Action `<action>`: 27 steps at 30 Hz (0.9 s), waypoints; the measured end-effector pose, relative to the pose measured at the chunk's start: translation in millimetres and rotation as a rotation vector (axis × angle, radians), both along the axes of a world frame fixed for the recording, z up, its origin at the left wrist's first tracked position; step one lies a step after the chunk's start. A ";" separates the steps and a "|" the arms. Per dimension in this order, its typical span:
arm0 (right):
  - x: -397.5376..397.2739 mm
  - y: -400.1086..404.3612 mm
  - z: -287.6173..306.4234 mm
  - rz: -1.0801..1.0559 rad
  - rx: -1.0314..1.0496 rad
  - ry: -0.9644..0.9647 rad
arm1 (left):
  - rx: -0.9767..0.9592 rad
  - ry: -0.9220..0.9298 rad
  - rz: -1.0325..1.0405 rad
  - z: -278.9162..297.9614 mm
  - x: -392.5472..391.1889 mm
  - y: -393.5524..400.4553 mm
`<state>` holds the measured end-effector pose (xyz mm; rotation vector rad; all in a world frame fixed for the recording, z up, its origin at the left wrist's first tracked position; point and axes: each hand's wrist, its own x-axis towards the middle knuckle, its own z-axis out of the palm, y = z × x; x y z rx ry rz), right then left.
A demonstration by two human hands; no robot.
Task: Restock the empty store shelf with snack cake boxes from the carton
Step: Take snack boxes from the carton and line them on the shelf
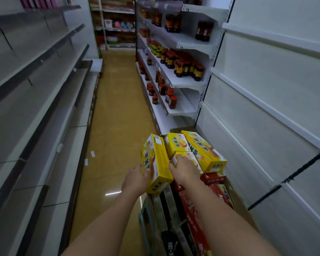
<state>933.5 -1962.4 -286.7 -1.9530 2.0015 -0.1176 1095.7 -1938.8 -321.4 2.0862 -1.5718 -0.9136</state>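
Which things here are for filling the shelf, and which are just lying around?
For the job: yellow snack cake boxes; tilted yellow box held by the left hand; right hand on another yellow box; bare shelves.

Just around: sauce jars; red boxes; paper tags on the floor.

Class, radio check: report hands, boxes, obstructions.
Left hand grips tilted yellow box. Right hand rests on another yellow box in the stack. Shelves on left bare. Nothing blocking.
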 end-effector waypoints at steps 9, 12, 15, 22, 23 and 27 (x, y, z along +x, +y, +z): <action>43.2 -53.1 -34.7 -0.145 0.152 -0.086 | 0.109 0.249 0.052 -53.6 -0.2 -56.4; 46.8 -61.7 -45.6 -0.183 0.182 -0.094 | 0.132 0.281 0.051 -61.6 -8.3 -64.1; 49.8 -66.5 -51.2 -0.203 0.188 -0.137 | 0.148 0.321 0.058 -64.4 -14.2 -68.8; 52.3 -61.9 -48.5 -0.229 0.086 -0.147 | 0.200 0.358 0.139 -61.1 -11.3 -60.1; 51.4 -59.4 -46.3 -0.230 0.067 -0.147 | 0.205 0.359 0.150 -58.8 -10.7 -57.1; 48.8 -49.7 -34.7 -0.210 0.025 -0.179 | 0.212 0.345 0.211 -42.7 -6.9 -36.4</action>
